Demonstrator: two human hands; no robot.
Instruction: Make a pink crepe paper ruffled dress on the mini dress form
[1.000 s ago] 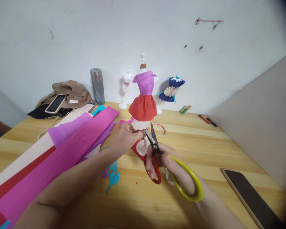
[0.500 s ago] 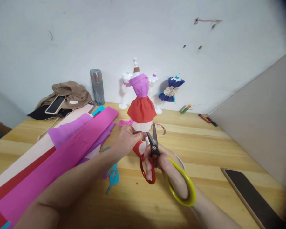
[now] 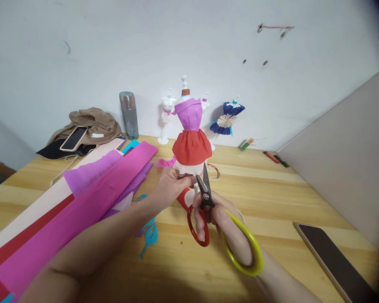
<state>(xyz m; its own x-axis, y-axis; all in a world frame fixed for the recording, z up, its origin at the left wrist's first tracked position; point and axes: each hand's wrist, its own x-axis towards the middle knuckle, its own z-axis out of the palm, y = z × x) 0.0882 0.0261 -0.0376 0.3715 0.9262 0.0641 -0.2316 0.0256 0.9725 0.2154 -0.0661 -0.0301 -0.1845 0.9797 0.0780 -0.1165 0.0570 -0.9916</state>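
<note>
A small white mannequin (image 3: 184, 82) stands in front of me in a purple top (image 3: 188, 113), a red skirt (image 3: 192, 148) and a pale pink layer (image 3: 191, 168) under the red. My left hand (image 3: 171, 187) pinches the lower edge of that pale layer. In my right hand (image 3: 219, 216) are scissors (image 3: 206, 195) with one red and one yellow handle, fingers through both loops. Their blades are apart and point up at the pale hem, just right of my left fingertips. The mannequin's stem is partly hidden by my hands.
Rolls and sheets of crepe paper (image 3: 82, 206) cover the left side. Blue leaf-shaped cutouts (image 3: 150, 237) lie near my left forearm. Behind are other mannequins (image 3: 168, 110), one in a blue dress (image 3: 229, 120), and a thermos (image 3: 129, 115). A phone (image 3: 330, 256) lies at the right.
The mannequin first tilted left, then came back rightward and more upright. The scissors shifted slightly left, then back right, with blades staying apart. My left hand keeps its pinch on the hem.
</note>
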